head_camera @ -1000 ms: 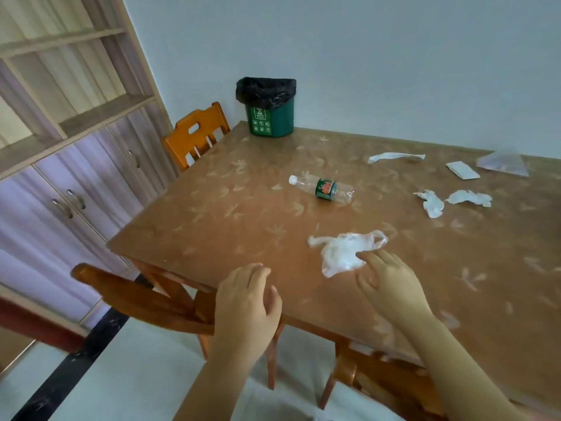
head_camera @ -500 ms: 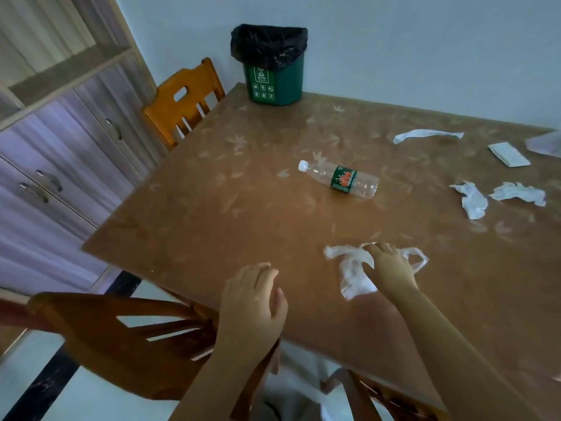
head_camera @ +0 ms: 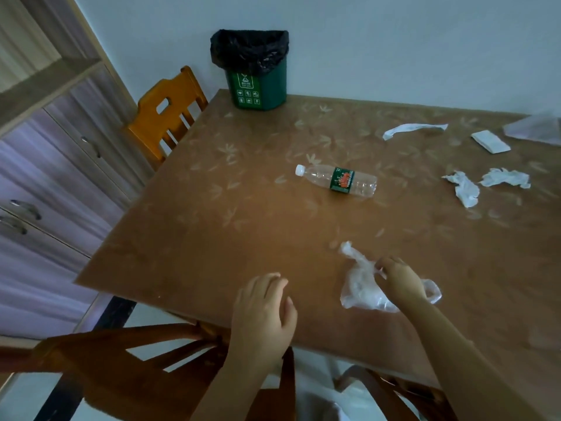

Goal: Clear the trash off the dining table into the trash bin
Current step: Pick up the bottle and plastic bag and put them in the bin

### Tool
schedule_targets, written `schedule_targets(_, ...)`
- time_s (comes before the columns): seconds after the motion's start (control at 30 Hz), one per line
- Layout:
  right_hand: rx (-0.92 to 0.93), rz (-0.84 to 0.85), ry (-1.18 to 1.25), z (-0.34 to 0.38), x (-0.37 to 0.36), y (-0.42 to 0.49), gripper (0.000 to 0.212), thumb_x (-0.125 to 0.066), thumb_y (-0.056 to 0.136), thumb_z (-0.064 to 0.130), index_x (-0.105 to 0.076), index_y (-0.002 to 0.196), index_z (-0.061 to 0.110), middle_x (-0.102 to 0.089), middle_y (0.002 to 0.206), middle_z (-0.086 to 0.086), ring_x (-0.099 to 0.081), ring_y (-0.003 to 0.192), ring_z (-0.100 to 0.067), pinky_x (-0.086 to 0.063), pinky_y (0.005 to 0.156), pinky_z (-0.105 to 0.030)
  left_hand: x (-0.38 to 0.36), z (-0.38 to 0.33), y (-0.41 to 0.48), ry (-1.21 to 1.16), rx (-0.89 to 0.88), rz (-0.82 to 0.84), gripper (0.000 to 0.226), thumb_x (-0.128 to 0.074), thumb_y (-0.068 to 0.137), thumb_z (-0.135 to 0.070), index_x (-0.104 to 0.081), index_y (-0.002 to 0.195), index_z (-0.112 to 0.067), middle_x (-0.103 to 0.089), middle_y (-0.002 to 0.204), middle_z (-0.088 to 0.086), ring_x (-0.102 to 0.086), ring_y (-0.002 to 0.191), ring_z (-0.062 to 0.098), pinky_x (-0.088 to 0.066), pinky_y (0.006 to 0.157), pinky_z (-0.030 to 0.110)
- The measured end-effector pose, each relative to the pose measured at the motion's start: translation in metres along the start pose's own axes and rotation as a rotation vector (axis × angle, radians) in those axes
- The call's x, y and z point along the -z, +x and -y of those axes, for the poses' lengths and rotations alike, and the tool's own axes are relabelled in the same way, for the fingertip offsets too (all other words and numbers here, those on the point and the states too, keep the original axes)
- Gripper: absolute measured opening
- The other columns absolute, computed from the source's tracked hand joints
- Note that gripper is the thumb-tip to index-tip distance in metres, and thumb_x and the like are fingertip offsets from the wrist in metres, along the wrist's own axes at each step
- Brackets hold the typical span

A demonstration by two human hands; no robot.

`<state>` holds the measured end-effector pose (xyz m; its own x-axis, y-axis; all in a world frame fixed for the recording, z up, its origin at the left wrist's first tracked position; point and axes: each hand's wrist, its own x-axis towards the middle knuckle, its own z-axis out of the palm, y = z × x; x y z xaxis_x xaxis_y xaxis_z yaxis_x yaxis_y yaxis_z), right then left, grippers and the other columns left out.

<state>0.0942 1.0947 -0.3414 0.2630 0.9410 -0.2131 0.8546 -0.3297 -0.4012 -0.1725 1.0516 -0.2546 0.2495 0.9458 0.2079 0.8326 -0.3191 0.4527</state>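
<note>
Nearest, the left hand (head_camera: 262, 314) hovers palm-down over the table (head_camera: 212, 238) edge, fingers loosely spread and holding nothing. Just beside it, to the right, the right hand (head_camera: 400, 279) has its fingers pinched together on a crumpled clear plastic bag (head_camera: 359, 288) that lies on the table top — part of the bag spreads out under the wrist. Farther out from the right hand, an empty plastic bottle (head_camera: 337, 180) lies on its side. Beyond and to the right sit two crumpled tissues (head_camera: 464, 189) near each other, then a paper strip (head_camera: 413, 129) and a folded white packet (head_camera: 490, 142). Farthest from the left hand, at the table's back corner, stands the green trash bin (head_camera: 258, 83) with a black liner — well apart from both hands.
</note>
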Motion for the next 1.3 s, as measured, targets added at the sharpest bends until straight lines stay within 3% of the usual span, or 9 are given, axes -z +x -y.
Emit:
schedule_targets(0.23, -0.053, -0.207, 0.13, 0.017, 0.029, -0.024, 0.01, -0.055, 0.08, 0.009, -0.06, 0.088, 0.006, -0.058, 0.088, -0.012, -0.052, 0.071, -0.025, -0.04, 0.061, -0.033, -0.01, 0.016, 0.035, -0.032, -0.148, -0.009, 0.024, -0.066, 0.075, -0.008, -0.064, 0.099, -0.008, -0.066, 0.103, 0.008, -0.059, 0.099, 0.026, -0.047, 0.086, 0.041)
schedule_targets(0.47, -0.123, -0.381, 0.182, 0.018, 0.081, -0.005, 0.009, -0.052, 0.08, 0.007, -0.057, 0.087, 0.005, -0.055, 0.083, -0.009, -0.052, 0.067, -0.029, -0.042, 0.059, -0.037, -0.045, 0.002, 0.125, -0.023, -0.222, -0.003, 0.026, -0.063, 0.076, -0.009, -0.061, 0.102, -0.005, -0.063, 0.106, 0.01, -0.056, 0.101, 0.03, -0.043, 0.086, 0.043)
schedule_targets(0.7, -0.221, -0.369, 0.238, -0.004, 0.11, 0.065, 0.01, -0.049, 0.082, 0.011, -0.055, 0.088, 0.005, -0.054, 0.089, -0.009, -0.052, 0.07, -0.027, -0.038, 0.058, -0.032, -0.111, -0.02, 0.226, 0.03, -0.294, 0.027, 0.034, -0.061, 0.08, -0.019, -0.057, 0.111, -0.006, -0.059, 0.117, 0.01, -0.049, 0.112, 0.029, -0.036, 0.091, 0.04)
schedule_targets(0.93, -0.249, -0.44, 0.211, -0.035, 0.115, 0.128, 0.014, -0.047, 0.081, 0.013, -0.056, 0.092, 0.008, -0.053, 0.089, -0.004, -0.05, 0.065, -0.023, -0.034, 0.055, -0.029, -0.183, -0.018, 0.304, 0.18, -0.354, 0.178, 0.054, -0.056, 0.084, -0.035, -0.04, 0.131, -0.013, -0.041, 0.14, 0.005, -0.03, 0.13, 0.022, -0.018, 0.108, 0.037)
schedule_targets(1.13, -0.252, -0.431, 0.17, -0.064, 0.105, 0.157, 0.016, -0.05, 0.083, 0.017, -0.057, 0.097, 0.011, -0.051, 0.088, 0.002, -0.049, 0.062, -0.018, -0.029, 0.046, -0.025, -0.223, -0.01, 0.341, 0.262, -0.388, 0.309, 0.071, -0.059, 0.08, -0.043, -0.027, 0.139, -0.018, -0.029, 0.147, 0.005, -0.018, 0.136, 0.024, -0.018, 0.109, 0.044)
schedule_targets(1.3, -0.232, -0.439, 0.183, -0.071, 0.1, 0.16, 0.015, -0.051, 0.082, 0.014, -0.057, 0.095, 0.01, -0.055, 0.09, -0.002, -0.051, 0.063, -0.021, -0.035, 0.051, -0.029, -0.233, -0.001, 0.346, 0.284, -0.428, 0.293, 0.065, -0.064, 0.077, -0.031, -0.037, 0.133, -0.015, -0.044, 0.133, 0.007, -0.033, 0.125, 0.028, -0.03, 0.102, 0.046)
